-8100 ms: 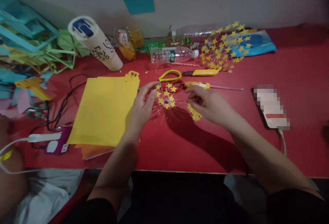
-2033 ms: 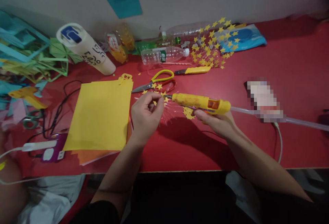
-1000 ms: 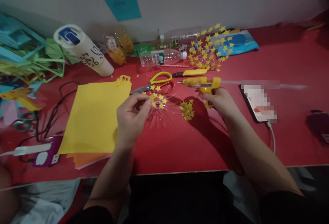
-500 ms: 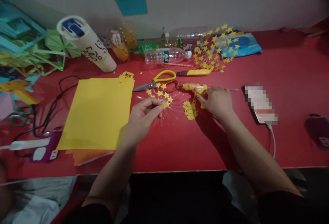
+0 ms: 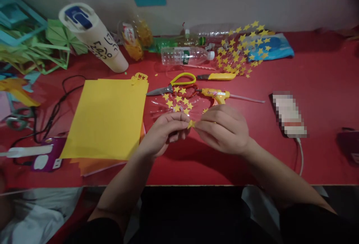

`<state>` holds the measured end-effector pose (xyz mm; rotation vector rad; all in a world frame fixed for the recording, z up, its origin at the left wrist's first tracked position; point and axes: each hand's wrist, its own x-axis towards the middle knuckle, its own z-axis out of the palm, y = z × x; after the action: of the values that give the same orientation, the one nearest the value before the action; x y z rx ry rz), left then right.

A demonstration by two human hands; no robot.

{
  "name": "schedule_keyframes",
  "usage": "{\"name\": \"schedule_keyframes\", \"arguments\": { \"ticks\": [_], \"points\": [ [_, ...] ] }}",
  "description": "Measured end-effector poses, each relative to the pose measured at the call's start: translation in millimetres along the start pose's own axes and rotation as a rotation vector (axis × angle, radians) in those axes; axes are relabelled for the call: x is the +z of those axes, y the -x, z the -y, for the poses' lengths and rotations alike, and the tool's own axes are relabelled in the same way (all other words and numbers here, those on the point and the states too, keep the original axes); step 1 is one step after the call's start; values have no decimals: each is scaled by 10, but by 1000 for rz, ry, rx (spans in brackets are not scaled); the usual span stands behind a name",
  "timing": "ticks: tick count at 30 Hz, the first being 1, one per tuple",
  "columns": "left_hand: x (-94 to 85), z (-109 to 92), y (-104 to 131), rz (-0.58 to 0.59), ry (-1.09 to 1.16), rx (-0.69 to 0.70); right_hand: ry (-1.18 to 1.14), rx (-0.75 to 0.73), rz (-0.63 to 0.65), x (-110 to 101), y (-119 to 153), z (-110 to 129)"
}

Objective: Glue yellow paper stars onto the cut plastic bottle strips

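Note:
Between my two hands a small yellow paper star [image 5: 191, 124] is pinched. My left hand [image 5: 165, 131] grips it from the left with thumb and forefinger, and my right hand [image 5: 226, 128] has its fingertips on the other side. Just beyond lies a clear plastic piece with several yellow stars [image 5: 178, 101] on its strips. Behind my right hand rests a yellow glue gun [image 5: 215, 94] with a glue stick out of its back. The pile of small stars seen earlier is hidden by my right hand.
Yellow paper sheets [image 5: 106, 117] lie left, scissors [image 5: 183, 80] and a cutter knife [image 5: 221, 76] behind. Plastic bottles [image 5: 186, 56], a star-covered clear piece [image 5: 235, 59] and a white tumbler [image 5: 103, 44] stand or lie near the wall. A phone [image 5: 288, 115] charges at right.
My right hand has left the glue gun and come left to meet my left hand at the star. My left hand has moved slightly right and nearer, away from the plastic piece.

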<state>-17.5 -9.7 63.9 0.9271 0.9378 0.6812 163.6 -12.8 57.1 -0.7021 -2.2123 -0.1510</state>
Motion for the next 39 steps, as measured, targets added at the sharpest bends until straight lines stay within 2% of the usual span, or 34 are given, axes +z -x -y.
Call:
{"name": "schedule_keyframes", "arguments": {
  "ticks": [5, 8, 10, 14, 15, 17, 20, 25, 32, 39],
  "points": [
    [-7, 35, -32, 10, 2, -5, 50, -38, 4, 9, 13, -2],
    [-47, 45, 3, -5, -75, 34, 32, -34, 6, -1, -16, 8],
    [-94, 55, 56, -118, -222, 170, -3, -17, 4, -13, -34, 5],
    [-201, 114, 139, -539, -792, 672, -49, 73, 40, -7, -43, -31],
    [-223, 138, 140, -584, -935, 770, -52, 91, 54, 5, -39, -42],
    [-250, 193, 120, -579, -1140, 879, -58, 101, 71, 39, -28, -61],
    [-250, 275, 67, -545, -1282, 884, -66, 92, 69, 90, -11, -72],
    [-219, 362, 15, -605, -1373, 858, -77, 100, 91, 150, 0, -68],
    [-236, 452, -55, -622, -1306, 875, -98, 168, 113, 233, 29, -81],
    [-255, 519, -73, -541, -1234, 928, -125, 218, 153, 289, 77, -66]
  ]
}}
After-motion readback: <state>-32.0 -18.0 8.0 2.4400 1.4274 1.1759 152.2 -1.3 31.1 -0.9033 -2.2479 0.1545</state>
